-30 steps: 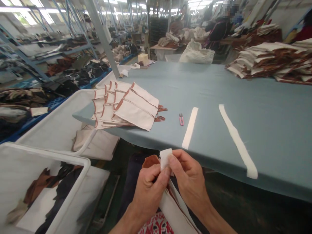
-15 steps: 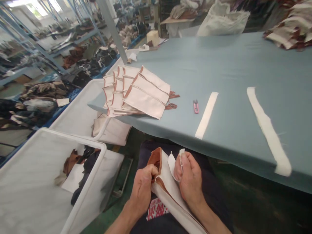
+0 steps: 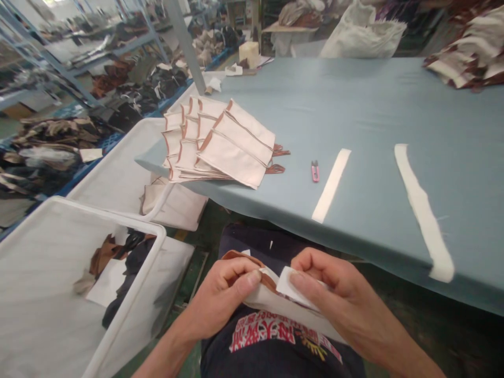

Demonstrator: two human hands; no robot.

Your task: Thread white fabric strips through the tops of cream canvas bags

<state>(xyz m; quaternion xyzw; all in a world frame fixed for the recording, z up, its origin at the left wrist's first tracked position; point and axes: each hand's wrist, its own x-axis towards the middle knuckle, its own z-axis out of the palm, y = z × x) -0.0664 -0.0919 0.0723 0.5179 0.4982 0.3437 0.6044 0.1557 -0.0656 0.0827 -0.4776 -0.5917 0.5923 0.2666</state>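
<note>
A cream cloth bag (image 3: 271, 303) with brown lining lies across my lap between both hands. My left hand (image 3: 226, 294) is closed, pinching the bag's brown-edged rim between thumb and fingers. Just right of it, my right hand (image 3: 334, 294) pinches a white strip (image 3: 289, 286) under its thumb, against the bag's edge. The far end of the bag is hidden by my right hand. Ahead on the table (image 3: 362, 115) rests a stack of similar cream bags (image 3: 236, 149) with brown cords, and pink thread snips (image 3: 315, 171) lie to their right.
Two off-white strips, a shorter one (image 3: 332, 185) and a longer one (image 3: 421, 210), lie on the table. A white bin (image 3: 39, 252) with dark and brown scraps stands at my left. Brown-and-cream pieces (image 3: 468, 50) are piled at the far right.
The bag has been turned from pointing away from me to lying more crosswise. My right hand has lowered the white strip onto the bag's edge, and the left hand's thumb now shows on top.
</note>
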